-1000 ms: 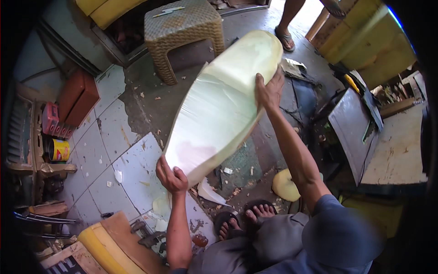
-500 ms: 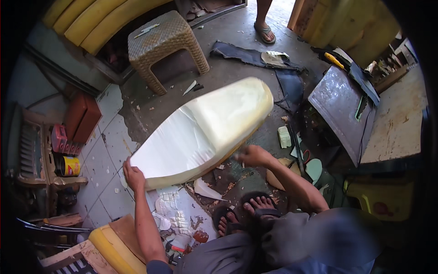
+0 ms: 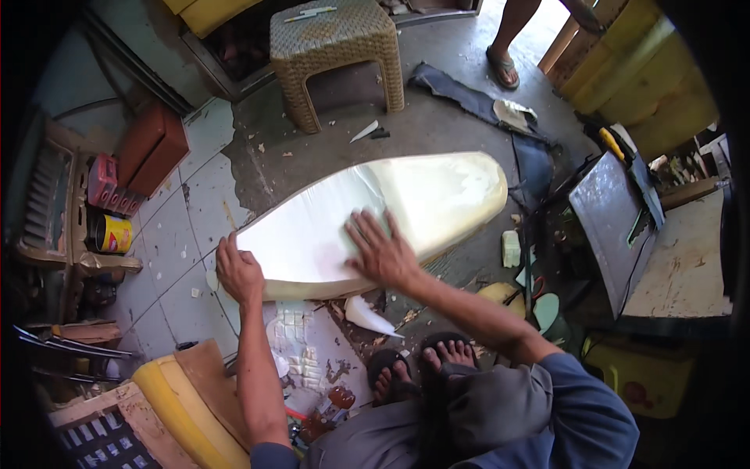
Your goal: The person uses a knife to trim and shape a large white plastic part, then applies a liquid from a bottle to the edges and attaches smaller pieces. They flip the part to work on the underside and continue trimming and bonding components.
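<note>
A long pale foam seat pad [image 3: 433,187], shaped wide at the left and rounded at the right, lies across the floor before me. My left hand [image 3: 240,266] grips its left end, fingers curled over the edge. My right hand [image 3: 380,250] rests palm down on the smooth white middle, fingers spread and holding nothing. A curved white scrap [image 3: 366,316] lies just below the pad, near my sandaled feet.
A woven stool [image 3: 332,43] stands beyond the pad. Dark strips [image 3: 461,90] lie near another person's foot [image 3: 504,66]. A metal panel [image 3: 601,219] is at right; a brown box [image 3: 152,148], yellow can [image 3: 113,233] and yellow cushion [image 3: 176,402] are at left.
The foam pad went from held up at an angle to lying crosswise on the floor. My right hand left its far edge and moved onto the middle, fingers now spread.
</note>
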Demonstrator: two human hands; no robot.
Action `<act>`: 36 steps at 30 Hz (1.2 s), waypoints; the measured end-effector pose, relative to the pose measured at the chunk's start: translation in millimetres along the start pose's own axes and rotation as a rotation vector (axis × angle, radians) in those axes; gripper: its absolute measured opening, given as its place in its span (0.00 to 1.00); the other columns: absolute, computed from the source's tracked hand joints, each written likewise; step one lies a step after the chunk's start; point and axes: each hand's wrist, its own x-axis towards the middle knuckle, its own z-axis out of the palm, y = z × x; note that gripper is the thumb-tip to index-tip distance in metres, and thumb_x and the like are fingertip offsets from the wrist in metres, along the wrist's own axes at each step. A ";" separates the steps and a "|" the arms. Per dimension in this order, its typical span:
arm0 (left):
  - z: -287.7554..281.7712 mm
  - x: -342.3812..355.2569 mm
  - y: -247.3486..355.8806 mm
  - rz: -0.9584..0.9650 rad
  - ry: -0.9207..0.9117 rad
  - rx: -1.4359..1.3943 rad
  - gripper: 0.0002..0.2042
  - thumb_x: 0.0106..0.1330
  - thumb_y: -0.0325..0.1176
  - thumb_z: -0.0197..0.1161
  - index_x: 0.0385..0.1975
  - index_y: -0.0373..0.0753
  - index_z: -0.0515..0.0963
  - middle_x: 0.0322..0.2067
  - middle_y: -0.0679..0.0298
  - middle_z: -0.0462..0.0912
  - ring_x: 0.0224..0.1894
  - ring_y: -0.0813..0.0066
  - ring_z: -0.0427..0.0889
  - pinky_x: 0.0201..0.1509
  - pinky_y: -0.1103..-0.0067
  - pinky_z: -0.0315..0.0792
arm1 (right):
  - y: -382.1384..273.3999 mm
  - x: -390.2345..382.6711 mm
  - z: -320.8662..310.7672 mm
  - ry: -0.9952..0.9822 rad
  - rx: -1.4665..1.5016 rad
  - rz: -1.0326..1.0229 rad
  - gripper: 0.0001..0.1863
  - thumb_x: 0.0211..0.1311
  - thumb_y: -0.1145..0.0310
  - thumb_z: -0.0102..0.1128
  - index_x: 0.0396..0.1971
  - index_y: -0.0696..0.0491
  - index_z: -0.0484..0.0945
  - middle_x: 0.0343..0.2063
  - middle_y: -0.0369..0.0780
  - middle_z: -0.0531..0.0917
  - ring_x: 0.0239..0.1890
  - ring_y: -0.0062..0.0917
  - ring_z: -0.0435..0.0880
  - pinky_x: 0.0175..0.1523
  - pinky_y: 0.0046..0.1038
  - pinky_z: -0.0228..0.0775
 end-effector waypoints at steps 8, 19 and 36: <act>1.1 0.8 -13.0 -0.028 -0.067 0.051 0.23 0.71 0.33 0.50 0.65 0.47 0.74 0.64 0.51 0.76 0.66 0.49 0.74 0.68 0.58 0.70 | 20.7 -216.4 -60.2 -0.273 0.574 0.256 0.27 0.71 0.58 0.62 0.65 0.53 0.75 0.52 0.47 0.86 0.50 0.40 0.89 0.55 0.39 0.81; 16.0 -83.4 39.5 -0.813 0.169 -0.292 0.33 0.78 0.51 0.46 0.73 0.31 0.59 0.69 0.38 0.62 0.70 0.38 0.63 0.73 0.51 0.59 | 161.6 -170.3 -8.3 0.408 1.794 1.164 0.41 0.76 0.41 0.51 0.76 0.53 0.57 0.68 0.45 0.72 0.72 0.38 0.68 0.73 0.46 0.63; -24.5 -55.1 24.1 -1.404 -0.270 -1.750 0.19 0.73 0.45 0.68 0.58 0.44 0.77 0.55 0.65 0.79 0.59 0.63 0.76 0.59 0.60 0.72 | 110.4 -63.3 -153.7 0.513 1.783 0.689 0.22 0.80 0.59 0.49 0.60 0.60 0.71 0.49 0.45 0.83 0.50 0.34 0.87 0.54 0.38 0.85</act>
